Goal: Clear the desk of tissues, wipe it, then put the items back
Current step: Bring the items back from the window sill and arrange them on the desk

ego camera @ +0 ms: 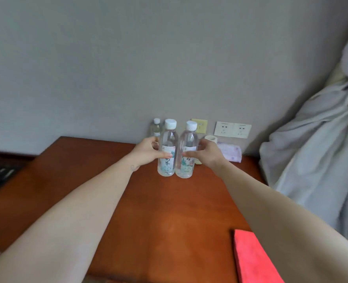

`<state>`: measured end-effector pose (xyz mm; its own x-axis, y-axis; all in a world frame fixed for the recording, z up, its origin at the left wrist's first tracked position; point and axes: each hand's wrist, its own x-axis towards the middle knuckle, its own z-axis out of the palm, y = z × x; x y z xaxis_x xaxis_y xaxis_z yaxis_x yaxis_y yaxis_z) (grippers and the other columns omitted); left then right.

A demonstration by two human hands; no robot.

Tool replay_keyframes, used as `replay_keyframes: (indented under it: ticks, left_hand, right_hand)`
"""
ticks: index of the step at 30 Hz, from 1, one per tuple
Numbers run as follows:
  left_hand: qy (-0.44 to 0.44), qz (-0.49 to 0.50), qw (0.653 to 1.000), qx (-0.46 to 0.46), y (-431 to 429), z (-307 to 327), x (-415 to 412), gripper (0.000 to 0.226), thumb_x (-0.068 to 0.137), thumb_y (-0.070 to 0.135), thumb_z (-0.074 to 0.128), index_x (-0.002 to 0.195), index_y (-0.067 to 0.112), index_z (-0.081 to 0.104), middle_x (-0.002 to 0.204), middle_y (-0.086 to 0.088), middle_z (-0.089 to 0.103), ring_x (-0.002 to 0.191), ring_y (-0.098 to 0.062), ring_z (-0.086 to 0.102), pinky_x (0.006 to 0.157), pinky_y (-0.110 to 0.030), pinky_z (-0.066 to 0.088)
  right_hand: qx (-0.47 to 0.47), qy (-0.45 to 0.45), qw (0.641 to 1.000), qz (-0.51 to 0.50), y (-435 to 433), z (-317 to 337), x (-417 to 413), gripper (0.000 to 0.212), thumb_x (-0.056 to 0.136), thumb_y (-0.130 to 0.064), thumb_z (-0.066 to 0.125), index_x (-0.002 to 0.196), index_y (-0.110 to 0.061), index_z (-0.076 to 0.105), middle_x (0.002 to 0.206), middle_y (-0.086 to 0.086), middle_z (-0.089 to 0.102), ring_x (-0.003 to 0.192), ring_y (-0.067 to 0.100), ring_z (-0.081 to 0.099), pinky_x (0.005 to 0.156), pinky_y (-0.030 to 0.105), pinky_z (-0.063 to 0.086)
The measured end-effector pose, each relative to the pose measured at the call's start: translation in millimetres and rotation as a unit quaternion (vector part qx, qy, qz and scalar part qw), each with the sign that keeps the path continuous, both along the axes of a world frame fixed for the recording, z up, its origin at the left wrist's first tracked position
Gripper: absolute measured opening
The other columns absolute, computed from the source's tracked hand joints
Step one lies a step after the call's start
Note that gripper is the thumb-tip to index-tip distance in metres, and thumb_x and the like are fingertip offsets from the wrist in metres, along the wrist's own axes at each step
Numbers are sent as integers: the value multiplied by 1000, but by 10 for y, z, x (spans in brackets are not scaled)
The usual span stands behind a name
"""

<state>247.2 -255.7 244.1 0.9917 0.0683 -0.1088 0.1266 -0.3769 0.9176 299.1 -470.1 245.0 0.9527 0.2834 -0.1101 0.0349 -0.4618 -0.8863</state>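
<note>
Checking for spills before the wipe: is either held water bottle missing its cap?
No, the left bottle and the right bottle each carry a white screw cap and stand upright on the desk.

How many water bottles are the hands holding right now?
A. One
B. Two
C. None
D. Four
B: the left hand grips one white-capped bottle and the right hand grips the other bottle, side by side above the wooden desk; a third, smaller bottle stands behind by the wall, not held.
</note>
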Motion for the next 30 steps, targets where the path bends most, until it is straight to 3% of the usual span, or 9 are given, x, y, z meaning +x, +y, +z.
replay_keyframes:
  ticks: [5, 11, 14, 21, 30]
  left_hand:
    - [31, 45, 998, -11, 435, -288, 499, 59, 67, 19, 89, 116, 24, 57, 117, 6, 70, 110, -12, 65, 103, -41, 48]
    - [55, 65, 996, -9, 803, -665, 1158, 64, 62, 18, 89, 118, 22, 58, 119, 4, 69, 110, -14, 66, 102, -45, 49]
    - [70, 65, 995, 11, 919, -851, 1455, 62, 67, 20, 87, 122, 25, 58, 120, 7, 66, 106, -12, 67, 101, -43, 49]
    - [93, 73, 993, 30, 1163, -1296, 1985, 60, 70, 20, 86, 122, 31, 59, 119, 10, 65, 105, -13, 66, 99, -42, 50]
    - [108, 97, 988, 48, 1207, -1651, 2367, 66, 67, 16, 86, 126, 28, 58, 122, 11, 65, 113, -14, 61, 99, -38, 49]
  right_hand:
    - [-30, 15, 999, 17, 472, -169, 569, 49, 69, -29, 86, 109, -17, 60, 101, -1, 68, 96, 16, 64, 87, 34, 52]
    - [-58, 32, 998, 24, 895, -488, 1186, 44, 71, -31, 84, 103, -19, 55, 89, -8, 59, 90, 15, 58, 66, 24, 39]
    - [-64, 39, 997, 12, 1032, -684, 1465, 46, 71, -30, 84, 106, -19, 55, 98, -4, 63, 94, 17, 58, 62, 21, 38]
    - [-95, 56, 994, 1, 1320, -1112, 1980, 56, 69, -31, 84, 116, -19, 54, 108, 0, 66, 104, 22, 61, 91, 42, 51]
    - [-116, 60, 991, -26, 1486, -1475, 2239, 52, 75, -27, 77, 119, -17, 51, 109, 2, 66, 103, 24, 59, 87, 40, 52]
